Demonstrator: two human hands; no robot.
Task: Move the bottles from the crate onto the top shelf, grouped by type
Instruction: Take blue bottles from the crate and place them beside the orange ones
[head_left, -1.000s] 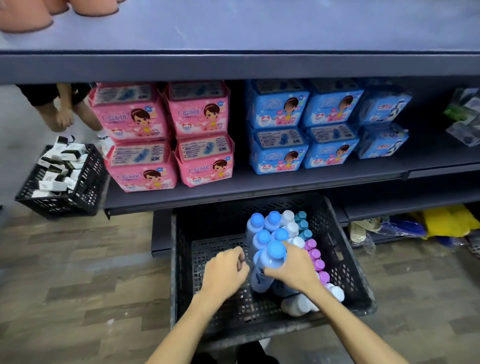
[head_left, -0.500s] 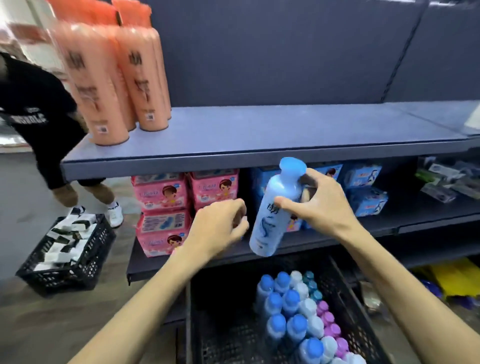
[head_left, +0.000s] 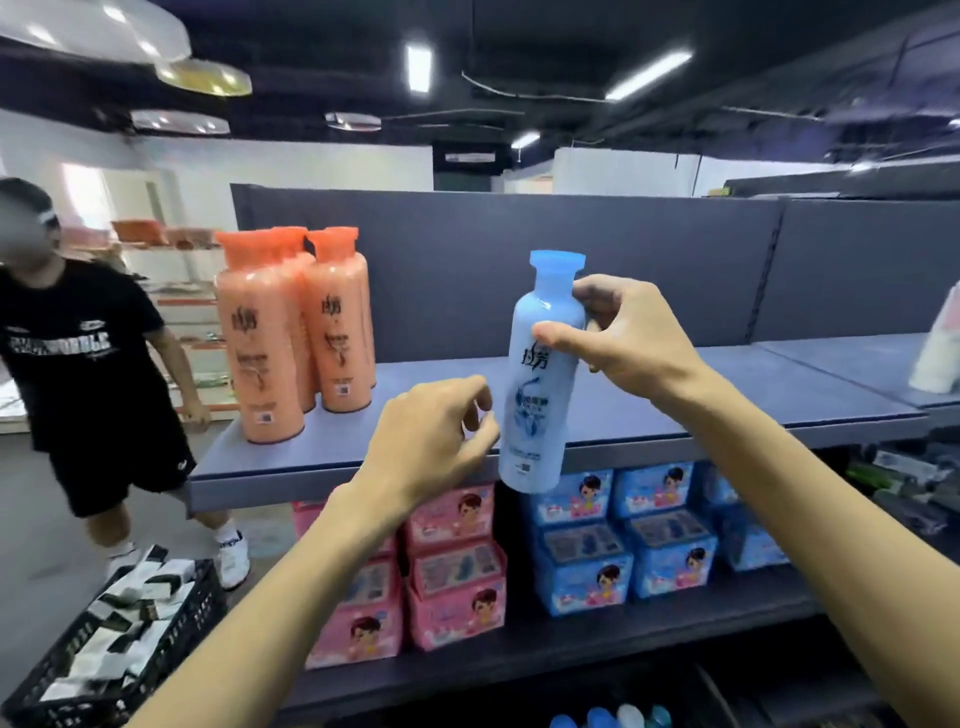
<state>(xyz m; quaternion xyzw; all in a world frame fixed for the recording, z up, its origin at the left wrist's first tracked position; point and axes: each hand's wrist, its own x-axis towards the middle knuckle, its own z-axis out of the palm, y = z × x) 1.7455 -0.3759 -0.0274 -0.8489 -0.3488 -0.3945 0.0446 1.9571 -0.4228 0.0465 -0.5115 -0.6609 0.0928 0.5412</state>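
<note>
My right hand (head_left: 618, 332) grips a light blue bottle (head_left: 540, 384) with a blue cap near its shoulder, holding it upright in the air in front of the top shelf (head_left: 675, 400). The bottle's base hangs below the shelf's front edge. Just left of the bottle, my left hand (head_left: 431, 436) has loosely curled fingers close to its lower part and holds nothing. Several orange bottles (head_left: 291, 332) stand grouped at the shelf's left end. Only the caps of the crate's bottles (head_left: 613, 717) show at the bottom edge.
Pink boxes (head_left: 452, 566) and blue boxes (head_left: 623, 540) fill the lower shelf. A person in black (head_left: 88, 384) stands at the left beside a black crate (head_left: 109, 644) of small packs. A white object (head_left: 940, 353) sits at the shelf's far right.
My right hand lifted the blue bottle out of the crate up to top-shelf height. My left hand rose alongside it, and my view tilted upward.
</note>
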